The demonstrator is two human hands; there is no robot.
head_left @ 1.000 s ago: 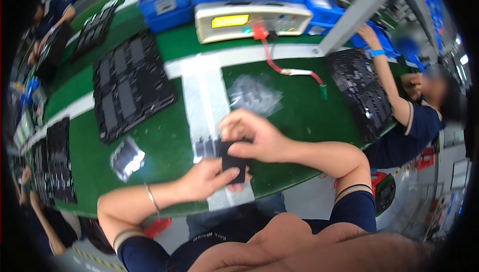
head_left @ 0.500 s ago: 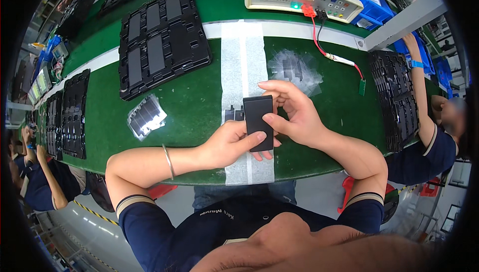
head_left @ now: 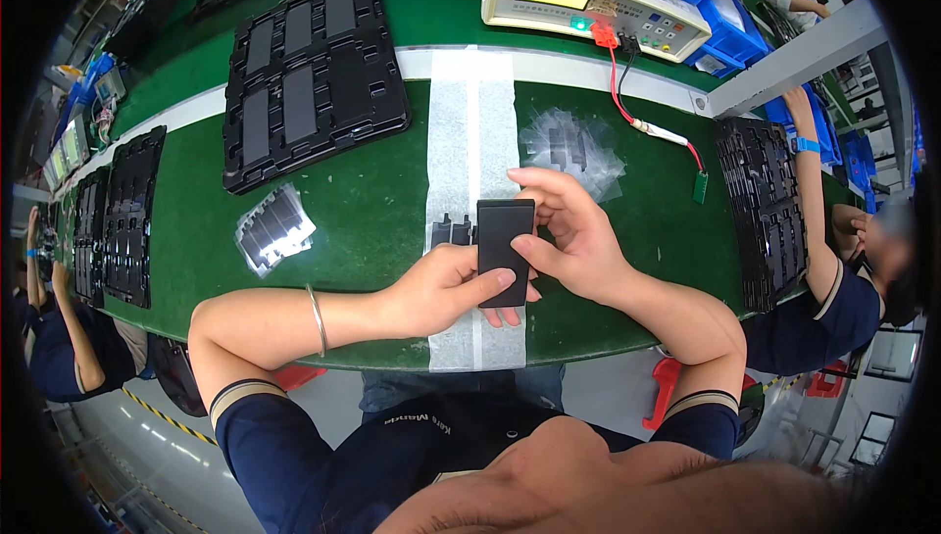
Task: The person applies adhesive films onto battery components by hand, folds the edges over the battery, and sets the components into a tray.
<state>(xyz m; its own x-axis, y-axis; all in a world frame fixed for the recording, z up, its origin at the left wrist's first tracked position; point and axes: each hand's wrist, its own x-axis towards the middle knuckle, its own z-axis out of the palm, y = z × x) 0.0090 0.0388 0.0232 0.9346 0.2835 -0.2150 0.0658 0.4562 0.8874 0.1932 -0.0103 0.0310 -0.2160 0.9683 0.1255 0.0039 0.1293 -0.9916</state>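
A flat black rectangular block [head_left: 505,252] is held upright over the white strip [head_left: 474,122] near the bench's front edge. My left hand [head_left: 453,284] grips its lower left side, thumb across the face and fingers behind. My right hand [head_left: 573,240] is closed on its right side, thumb pressed on the face, index finger curved above the top corner. Small black pieces [head_left: 451,230] lie on the strip just left of the block, partly hidden by it. Beyond my right hand lies a pile of clear film sheets [head_left: 570,154] with dark pieces.
A black tray [head_left: 314,83] holding grey flat blocks lies at far left, with film sheets carrying dark strips [head_left: 274,228] nearer. A tester [head_left: 593,5] with a lit screen stands at the back; its leads end at a green board [head_left: 700,187]. Stacked black trays [head_left: 763,211] stand right, beside a co-worker.
The whole view has shifted slightly. Both hands keep nearly the same grip on the black block, with little movement between them.
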